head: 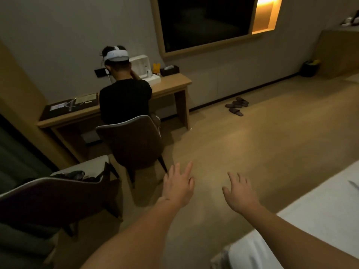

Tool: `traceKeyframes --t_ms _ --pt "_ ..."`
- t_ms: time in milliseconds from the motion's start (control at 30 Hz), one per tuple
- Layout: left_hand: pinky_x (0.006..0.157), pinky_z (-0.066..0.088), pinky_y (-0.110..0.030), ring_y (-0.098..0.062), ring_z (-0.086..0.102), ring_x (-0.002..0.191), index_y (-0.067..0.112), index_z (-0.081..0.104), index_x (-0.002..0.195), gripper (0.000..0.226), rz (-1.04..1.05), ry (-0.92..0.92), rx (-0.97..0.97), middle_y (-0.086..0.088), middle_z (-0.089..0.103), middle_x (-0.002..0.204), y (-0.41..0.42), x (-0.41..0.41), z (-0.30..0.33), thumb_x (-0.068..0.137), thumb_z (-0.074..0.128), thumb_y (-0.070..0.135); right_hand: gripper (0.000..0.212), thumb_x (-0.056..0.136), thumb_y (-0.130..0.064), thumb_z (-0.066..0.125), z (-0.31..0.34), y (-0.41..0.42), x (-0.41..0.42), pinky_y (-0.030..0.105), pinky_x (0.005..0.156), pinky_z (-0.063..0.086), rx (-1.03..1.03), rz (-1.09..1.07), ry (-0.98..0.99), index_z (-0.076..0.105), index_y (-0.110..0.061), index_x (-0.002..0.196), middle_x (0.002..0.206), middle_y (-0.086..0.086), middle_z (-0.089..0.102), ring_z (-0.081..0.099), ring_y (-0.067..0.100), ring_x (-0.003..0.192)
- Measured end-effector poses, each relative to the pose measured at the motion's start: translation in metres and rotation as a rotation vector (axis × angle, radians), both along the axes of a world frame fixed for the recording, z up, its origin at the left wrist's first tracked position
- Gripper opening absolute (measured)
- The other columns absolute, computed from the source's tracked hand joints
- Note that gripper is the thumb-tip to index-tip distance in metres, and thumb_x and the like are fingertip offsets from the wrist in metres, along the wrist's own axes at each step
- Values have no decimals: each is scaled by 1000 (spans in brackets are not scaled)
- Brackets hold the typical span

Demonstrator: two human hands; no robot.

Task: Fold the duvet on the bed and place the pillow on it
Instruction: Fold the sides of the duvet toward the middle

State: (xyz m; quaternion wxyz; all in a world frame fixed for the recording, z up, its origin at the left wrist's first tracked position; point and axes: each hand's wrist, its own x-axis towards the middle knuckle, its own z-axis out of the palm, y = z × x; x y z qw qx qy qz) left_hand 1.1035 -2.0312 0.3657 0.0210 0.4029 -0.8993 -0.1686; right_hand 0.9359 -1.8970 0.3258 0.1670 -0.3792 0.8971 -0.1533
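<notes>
Head view: looks forward-down across floor point(242, 136), bed point(320, 210) edge lower right.

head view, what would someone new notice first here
Two bare forearms stretch into the middle foreground, the left hand and right hand both open and holding nothing above the wooden floor. Beyond them, left of centre, a seated person with a white headset faces a desk by the wall. The white bed fills the lower right corner, and a lit orange niche glows at top right.
</notes>
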Motion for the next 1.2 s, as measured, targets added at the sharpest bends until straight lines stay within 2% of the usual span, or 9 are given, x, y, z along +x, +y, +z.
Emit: traceKeyframes --t_ms 233,500,667,833,1033,1200 --pt "121 18 -49 -31 13 151 45 0 154 60 -129 -59 4 -9 12 165 -95 -126 -29 102 29 46 64 94 -46 44 -7 -79 -101 49 110 34 -4 -100 -25 24 -24 151 156 9 24 25 31 139" --pt "119 21 -49 -32 18 149 42 6 156 58 -412 -75 51 -10 14 164 -192 -326 -56 103 31 45 62 96 -44 43 -29 -129 -255 49 108 33 36 -439 -96 23 -22 151 153 6 28 28 30 138" --pt "115 26 -48 -33 25 146 42 8 156 59 -602 -82 35 -10 18 163 -227 -448 -55 102 32 45 63 97 -46 43 -26 -143 -333 49 114 30 54 -650 -128 21 -25 152 158 5 22 22 30 142" --pt "114 29 -46 -31 27 145 42 12 155 59 -803 -83 2 -9 22 162 -212 -577 -63 101 34 44 62 97 -48 40 -28 -117 -413 51 114 30 41 -830 -83 23 -28 152 160 6 19 20 32 145" --pt "115 26 -44 -32 26 145 38 11 157 59 -1023 -67 23 -10 18 163 -140 -738 -65 103 34 42 62 96 -50 41 -49 -68 -539 50 113 32 31 -1031 -86 21 -31 152 160 5 22 23 32 144" --pt "115 25 -44 -33 23 147 39 7 157 59 -1092 -140 38 -10 14 164 -89 -860 -68 103 31 43 62 98 -51 37 -50 -19 -646 49 114 31 11 -1140 -147 19 -29 153 160 5 20 22 32 144"
